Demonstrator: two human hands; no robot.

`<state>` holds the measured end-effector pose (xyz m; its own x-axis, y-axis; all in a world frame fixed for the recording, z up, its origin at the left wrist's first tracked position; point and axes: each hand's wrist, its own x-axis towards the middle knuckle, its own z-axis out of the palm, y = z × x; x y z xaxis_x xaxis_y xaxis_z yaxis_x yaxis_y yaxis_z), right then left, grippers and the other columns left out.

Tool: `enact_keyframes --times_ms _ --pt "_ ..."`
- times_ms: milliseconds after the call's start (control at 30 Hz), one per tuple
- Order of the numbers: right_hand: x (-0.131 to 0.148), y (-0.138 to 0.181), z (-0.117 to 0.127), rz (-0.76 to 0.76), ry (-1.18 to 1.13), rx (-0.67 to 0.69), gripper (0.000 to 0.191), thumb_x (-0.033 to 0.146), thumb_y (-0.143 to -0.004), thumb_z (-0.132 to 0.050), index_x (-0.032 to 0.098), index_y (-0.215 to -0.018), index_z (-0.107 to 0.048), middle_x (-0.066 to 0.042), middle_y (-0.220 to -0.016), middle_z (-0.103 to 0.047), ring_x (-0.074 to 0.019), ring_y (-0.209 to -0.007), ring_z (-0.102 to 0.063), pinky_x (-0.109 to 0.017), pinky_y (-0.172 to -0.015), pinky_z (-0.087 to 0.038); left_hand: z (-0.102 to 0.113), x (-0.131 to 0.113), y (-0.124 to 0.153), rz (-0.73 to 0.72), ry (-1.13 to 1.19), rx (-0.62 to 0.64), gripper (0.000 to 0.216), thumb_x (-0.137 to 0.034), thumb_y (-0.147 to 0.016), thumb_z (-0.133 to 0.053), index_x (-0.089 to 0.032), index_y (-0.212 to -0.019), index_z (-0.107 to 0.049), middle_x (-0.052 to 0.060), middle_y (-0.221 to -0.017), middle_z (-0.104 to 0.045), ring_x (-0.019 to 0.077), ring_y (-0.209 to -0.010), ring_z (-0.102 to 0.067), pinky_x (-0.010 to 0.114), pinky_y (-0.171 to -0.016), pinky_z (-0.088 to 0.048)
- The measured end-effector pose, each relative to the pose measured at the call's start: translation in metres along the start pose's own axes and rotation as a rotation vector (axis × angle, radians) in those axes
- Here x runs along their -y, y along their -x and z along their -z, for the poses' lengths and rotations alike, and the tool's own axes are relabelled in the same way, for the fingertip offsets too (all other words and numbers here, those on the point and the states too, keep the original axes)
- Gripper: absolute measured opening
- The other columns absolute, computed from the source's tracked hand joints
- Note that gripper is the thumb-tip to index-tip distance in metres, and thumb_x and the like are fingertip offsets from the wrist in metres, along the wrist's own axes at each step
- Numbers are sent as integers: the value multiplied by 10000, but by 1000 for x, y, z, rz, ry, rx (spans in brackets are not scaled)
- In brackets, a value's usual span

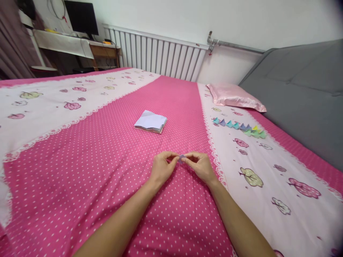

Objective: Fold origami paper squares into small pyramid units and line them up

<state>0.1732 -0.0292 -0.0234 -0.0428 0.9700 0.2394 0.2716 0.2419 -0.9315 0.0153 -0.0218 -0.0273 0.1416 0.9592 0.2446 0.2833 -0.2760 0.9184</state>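
Note:
Both my hands meet over the pink dotted bedsheet [107, 171]. My left hand [161, 167] and my right hand [200, 166] each pinch one small folded piece of pale purple paper [182, 157] between fingertips, with the fingers curled closed. A stack of square paper sheets [150, 121] lies farther out on the bed, apart from my hands. To the right, a row of several small folded paper pieces [239, 127] in blue, purple and green sits on the white printed strip of the sheet.
A pink satin pillow [235, 96] lies at the far right by a grey padded headboard [302, 92]. A white radiator [158, 53] runs along the far wall. A desk with a monitor [80, 16] stands at the far left.

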Motion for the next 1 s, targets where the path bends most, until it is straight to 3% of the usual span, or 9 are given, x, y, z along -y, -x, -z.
enact_keyframes --times_ms 233,433,567,733,1000 --pt "-6 -1 -2 -151 -165 6 221 331 -654 -704 150 -781 -692 -40 -694 -697 -133 -575 -622 -265 -582 -512 -2 8 -2 -40 -37 33 171 -216 -778 -511 -154 -801 -669 42 -781 -688 138 -696 -612 251 -675 -466" --pt "-7 0 -3 -183 -194 43 240 335 -655 -701 134 -784 -677 -42 -667 -684 -127 -550 -617 -259 -571 -510 -5 16 -3 28 43 48 166 -141 -726 -507 -140 -807 -652 40 -760 -686 127 -655 -619 236 -637 -477" --pt "-6 1 -2 -87 -51 94 188 311 -699 -659 145 -785 -683 -61 -741 -700 -163 -647 -642 -281 -621 -510 -2 10 -1 46 -83 60 177 -107 -715 -486 -151 -764 -650 26 -719 -681 124 -630 -608 240 -631 -467" --pt "-5 1 0 37 131 98 150 284 -742 -610 176 -799 -696 -45 -768 -708 -166 -676 -644 -282 -649 -499 1 2 0 -47 -283 2 134 -177 -737 -531 -171 -765 -662 34 -775 -673 140 -701 -592 269 -687 -456" --pt "-2 2 -2 79 175 53 193 322 -718 -632 162 -807 -694 -62 -765 -703 -165 -646 -625 -266 -587 -481 0 -4 1 -116 -222 13 141 -156 -724 -536 -169 -780 -665 26 -749 -660 120 -659 -564 236 -619 -440"
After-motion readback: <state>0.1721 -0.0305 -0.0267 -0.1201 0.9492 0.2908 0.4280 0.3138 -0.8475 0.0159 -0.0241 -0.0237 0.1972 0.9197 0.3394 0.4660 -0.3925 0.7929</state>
